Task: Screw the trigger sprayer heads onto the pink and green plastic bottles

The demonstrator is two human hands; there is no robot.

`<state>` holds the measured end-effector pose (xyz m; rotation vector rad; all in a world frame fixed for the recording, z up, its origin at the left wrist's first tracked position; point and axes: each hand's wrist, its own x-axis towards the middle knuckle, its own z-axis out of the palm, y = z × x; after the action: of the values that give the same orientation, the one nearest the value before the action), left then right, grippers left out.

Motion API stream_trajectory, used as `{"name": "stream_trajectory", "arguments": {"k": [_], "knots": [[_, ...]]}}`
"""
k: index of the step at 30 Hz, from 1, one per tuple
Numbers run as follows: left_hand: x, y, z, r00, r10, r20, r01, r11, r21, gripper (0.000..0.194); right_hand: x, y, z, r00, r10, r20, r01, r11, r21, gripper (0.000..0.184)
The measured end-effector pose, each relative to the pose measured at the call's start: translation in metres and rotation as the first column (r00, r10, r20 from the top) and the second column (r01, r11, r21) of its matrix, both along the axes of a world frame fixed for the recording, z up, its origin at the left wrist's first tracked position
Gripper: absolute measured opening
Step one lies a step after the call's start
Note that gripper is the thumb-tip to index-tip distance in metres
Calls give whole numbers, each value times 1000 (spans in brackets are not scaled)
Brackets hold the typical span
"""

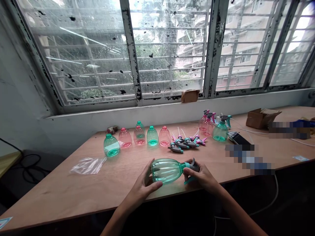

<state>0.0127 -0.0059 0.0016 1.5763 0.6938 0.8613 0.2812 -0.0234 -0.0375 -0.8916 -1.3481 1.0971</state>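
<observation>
Two hands hold one green bottle [166, 172] on its side at the table's near edge, its base to the left and its neck to the right. The left hand [144, 185] cups the base, thumb along the near side, fingers round the left end. The right hand [204, 177] pinches the sprayer head [194, 166] at the neck between thumb and fingers; whether the bottle touches the table [118, 188] I cannot tell.

Farther off, six bottles without heads [152, 136], three green and three pink, stand upright in a loose group, one green one behind a pink. Just right of them lies a pile of loose heads [182, 144], grey with teal or pink parts, some with white tubes pointing up. To the right of the pile stand two pink bottles [208, 127] and a green one [220, 132], all with heads on. A phone [240, 139] lies just right of these, and a box [257, 118] sits farther right. On the left lies a clear bag [88, 166].
</observation>
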Motion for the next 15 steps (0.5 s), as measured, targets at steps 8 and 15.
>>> {"name": "stream_trajectory", "arguments": {"k": [8, 15], "knots": [[-2, 1, -2, 1000, 30, -4, -30, 999, 9, 93, 0, -2, -2, 1000, 19, -8, -19, 1000, -11, 32], [-1, -1, -4, 1000, -16, 20, 16, 999, 41, 93, 2, 2, -5, 999, 19, -47, -18, 1000, 13, 30]]}}
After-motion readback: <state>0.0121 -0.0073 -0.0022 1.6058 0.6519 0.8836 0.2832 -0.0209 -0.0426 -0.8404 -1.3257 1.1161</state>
